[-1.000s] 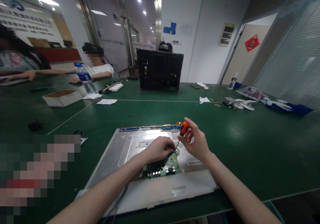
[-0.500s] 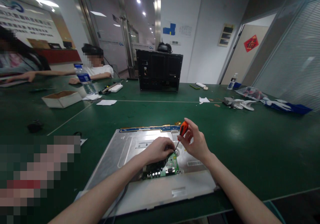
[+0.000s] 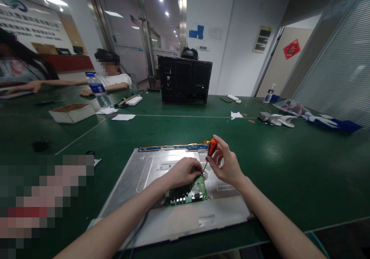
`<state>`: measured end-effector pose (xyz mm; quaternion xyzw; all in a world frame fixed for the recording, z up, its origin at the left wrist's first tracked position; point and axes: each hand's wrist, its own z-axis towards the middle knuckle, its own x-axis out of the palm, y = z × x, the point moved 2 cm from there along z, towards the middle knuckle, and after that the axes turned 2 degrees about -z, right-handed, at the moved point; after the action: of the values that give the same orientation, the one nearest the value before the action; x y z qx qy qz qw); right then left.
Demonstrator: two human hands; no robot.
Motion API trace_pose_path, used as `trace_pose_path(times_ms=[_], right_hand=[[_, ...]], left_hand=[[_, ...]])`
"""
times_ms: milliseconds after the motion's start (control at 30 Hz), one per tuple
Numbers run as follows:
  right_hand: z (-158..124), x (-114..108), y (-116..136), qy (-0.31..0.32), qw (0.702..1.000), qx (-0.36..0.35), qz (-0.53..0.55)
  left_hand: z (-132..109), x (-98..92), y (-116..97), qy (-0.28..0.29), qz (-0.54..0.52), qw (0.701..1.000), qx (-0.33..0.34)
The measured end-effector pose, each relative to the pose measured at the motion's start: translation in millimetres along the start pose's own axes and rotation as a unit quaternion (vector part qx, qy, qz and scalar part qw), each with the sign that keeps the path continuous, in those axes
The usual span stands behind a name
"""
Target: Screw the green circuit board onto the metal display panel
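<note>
A screwdriver [image 3: 213, 146] with an orange and black handle is gripped in the fingers of my right hand [image 3: 228, 164], its shaft slanting down to the left. The tip meets the far edge of a green circuit board [image 3: 200, 192], close to my left fingertips. My left hand [image 3: 185, 172] is bent over the board with its fingers pressed together; what they pinch, if anything, is hidden. Under both hands lies a silver metal display panel [image 3: 138, 174], its back facing up. A blue circuit strip [image 3: 173, 148] runs along the panel's far edge.
Further back on the green table [image 3: 277, 166] stands a black monitor housing [image 3: 186, 79]. To the left are an open box [image 3: 72, 114], a water bottle [image 3: 100, 91] and papers [image 3: 123, 117]. Gloves [image 3: 281, 119] lie at right. Two people sit at the far left.
The hands and the screwdriver stay almost in the same place. The whole view has shifted very slightly.
</note>
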<state>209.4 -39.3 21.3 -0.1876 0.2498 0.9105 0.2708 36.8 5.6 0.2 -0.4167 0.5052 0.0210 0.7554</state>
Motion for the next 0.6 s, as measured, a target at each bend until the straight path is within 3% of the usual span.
trace_pose_path(times_ms=[600], right_hand=[[-1.4,-0.8,-1.1,-0.003,1.0,0.002,-0.006]], left_hand=[[0.0,0.4,-1.0,-0.002,0.012,1.0,0.004]])
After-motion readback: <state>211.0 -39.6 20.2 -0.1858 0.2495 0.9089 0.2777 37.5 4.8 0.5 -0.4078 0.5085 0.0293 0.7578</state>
